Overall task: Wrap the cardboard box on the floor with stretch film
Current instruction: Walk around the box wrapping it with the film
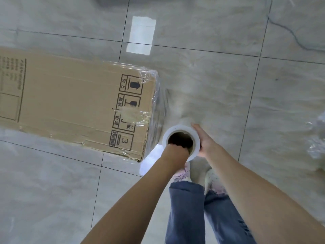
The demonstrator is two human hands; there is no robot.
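On the grey tiled floor (211,76) lay a long cardboard box (70,103), flat, its near end toward the person's feet. Black handling symbols were printed on the top face by that end. Clear stretch film (154,95) covered the box's end face and lapped onto the top corner, wrinkled and glossy.

Just beside that end, a roll of stretch film (181,138) was held upright, its open core facing the camera. Left hand (175,149): fingers pushed down into the core, curled inside it; grip itself hidden within the tube. Right hand (204,140): fingers extended and laid flat against the roll's outer wall, palm touching the film, not closed around it.

Film ran from the roll to the box end, a blurred sheet between them.

Below the hands: blue jeans (202,208) and light shoes (212,178) standing on the tile. Crumpled clear plastic (316,138) lay at the right edge, well apart from the box.
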